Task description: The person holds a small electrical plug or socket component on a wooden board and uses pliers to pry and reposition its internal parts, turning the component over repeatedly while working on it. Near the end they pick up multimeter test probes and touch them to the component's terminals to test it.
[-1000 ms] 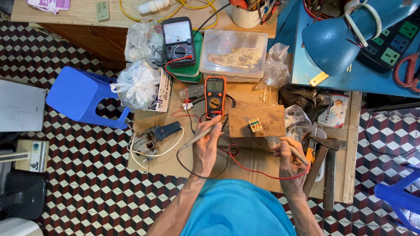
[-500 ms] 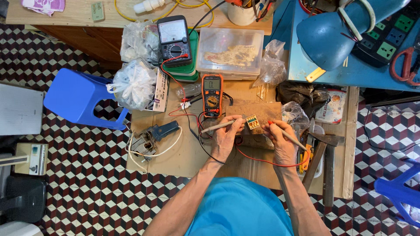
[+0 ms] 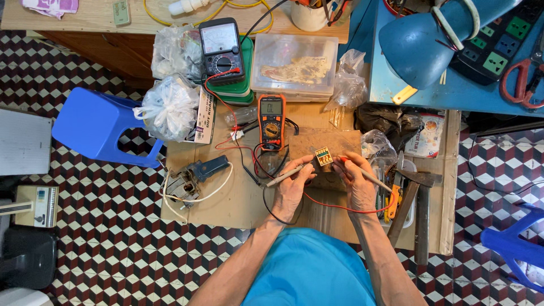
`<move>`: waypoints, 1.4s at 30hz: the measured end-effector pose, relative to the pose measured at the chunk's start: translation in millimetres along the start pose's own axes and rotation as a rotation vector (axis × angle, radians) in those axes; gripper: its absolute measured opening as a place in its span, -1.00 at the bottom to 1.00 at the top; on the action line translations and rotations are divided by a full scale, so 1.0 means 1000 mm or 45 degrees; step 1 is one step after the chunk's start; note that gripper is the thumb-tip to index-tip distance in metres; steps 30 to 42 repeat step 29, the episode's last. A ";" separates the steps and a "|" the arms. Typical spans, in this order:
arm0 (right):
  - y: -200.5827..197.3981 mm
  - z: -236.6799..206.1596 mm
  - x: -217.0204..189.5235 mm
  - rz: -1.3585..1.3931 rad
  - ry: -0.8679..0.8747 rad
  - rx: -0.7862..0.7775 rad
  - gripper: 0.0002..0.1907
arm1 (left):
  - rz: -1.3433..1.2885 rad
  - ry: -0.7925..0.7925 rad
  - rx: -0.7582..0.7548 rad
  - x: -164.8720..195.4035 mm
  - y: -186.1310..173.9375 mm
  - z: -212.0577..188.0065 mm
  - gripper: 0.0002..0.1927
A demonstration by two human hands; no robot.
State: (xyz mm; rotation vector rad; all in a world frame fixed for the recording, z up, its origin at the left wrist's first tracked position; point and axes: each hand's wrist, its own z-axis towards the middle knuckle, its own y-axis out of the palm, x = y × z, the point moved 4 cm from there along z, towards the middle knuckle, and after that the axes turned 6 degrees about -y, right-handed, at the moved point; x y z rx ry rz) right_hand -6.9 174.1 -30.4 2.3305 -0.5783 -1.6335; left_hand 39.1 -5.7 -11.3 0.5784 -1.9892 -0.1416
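My left hand (image 3: 294, 190) grips a black-wired test probe (image 3: 281, 176), its tip pointing at a small yellow-green electrical part (image 3: 323, 156). That part rests on a brown wooden block (image 3: 320, 140). My right hand (image 3: 356, 184) holds a red-wired probe (image 3: 371, 178), its tip also at the part. Both leads run to an orange digital multimeter (image 3: 271, 120) lying just behind the block on the low wooden table (image 3: 238, 198).
A black analogue meter (image 3: 221, 50) sits on green boxes, beside a clear plastic box (image 3: 293, 68) and white plastic bags (image 3: 169, 107). Hammers (image 3: 419, 204) lie at the right, a blue plug with white cable (image 3: 198, 173) at the left. A blue stool (image 3: 99, 124) stands left.
Both hands have moved forward from the table's near edge to the small part on the block, bringing the two probe tips onto it.
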 end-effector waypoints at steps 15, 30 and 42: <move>0.010 -0.012 0.003 -0.029 -0.003 -0.048 -0.72 | -0.172 -0.144 0.081 -0.012 -0.001 0.002 -0.55; 0.014 -0.021 -0.001 -0.013 0.009 -0.004 -0.84 | 0.065 0.072 0.084 -0.009 -0.008 0.001 -0.55; 0.014 -0.021 -0.001 -0.013 0.009 -0.004 -0.84 | 0.065 0.072 0.084 -0.009 -0.008 0.001 -0.55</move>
